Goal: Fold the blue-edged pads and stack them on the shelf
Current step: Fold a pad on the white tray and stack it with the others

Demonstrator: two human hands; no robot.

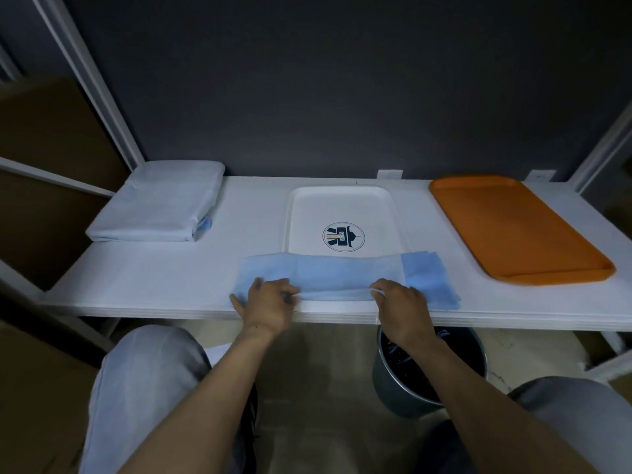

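Observation:
A blue-edged pad (342, 273) lies as a long folded strip along the front of the white shelf (171, 275), with its far edge over the near rim of a white tray. My left hand (268, 304) pinches the pad's near edge at the left. My right hand (400, 302) pinches the same near edge right of the middle. The pad's darker blue right end (427, 271) sticks out past my right hand. A stack of folded pads (157, 203) rests at the shelf's back left corner.
A white tray with a round logo (342, 206) sits mid-shelf behind the pad. An orange tray (513, 227) lies at the right. Below the shelf's front edge stands a grey bucket (410, 388). My knees are at both sides below.

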